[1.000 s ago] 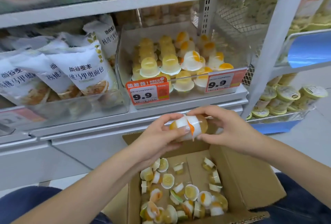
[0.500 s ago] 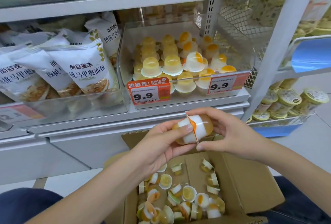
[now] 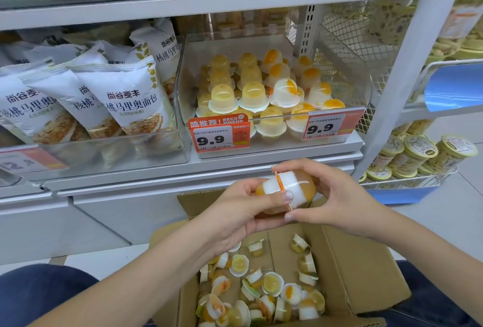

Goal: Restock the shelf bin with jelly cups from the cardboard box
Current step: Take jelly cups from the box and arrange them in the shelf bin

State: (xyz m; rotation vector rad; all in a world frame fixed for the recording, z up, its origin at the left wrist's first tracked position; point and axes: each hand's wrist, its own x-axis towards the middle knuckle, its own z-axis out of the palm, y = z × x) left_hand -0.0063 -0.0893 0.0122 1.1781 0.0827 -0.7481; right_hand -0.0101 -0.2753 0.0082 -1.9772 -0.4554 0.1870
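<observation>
moved: two jelly cups (image 3: 285,192) turned slightly above cardboard box (image 3: 366,269) | left hand (image 3: 243,211), right hand (image 3: 337,201) together, both pinching them | risk: lid-to-lid pair slips apart, drops

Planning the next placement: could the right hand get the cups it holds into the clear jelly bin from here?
Probably yes. The shelf bin has a low front wall and is open on top, directly above the right hand. Both hands grip the jelly cups, so the left hand would release first.

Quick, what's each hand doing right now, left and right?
Left hand: gripping one of two jelly cups held lid to lid.
Right hand: gripping the other cup of that pair.
</observation>
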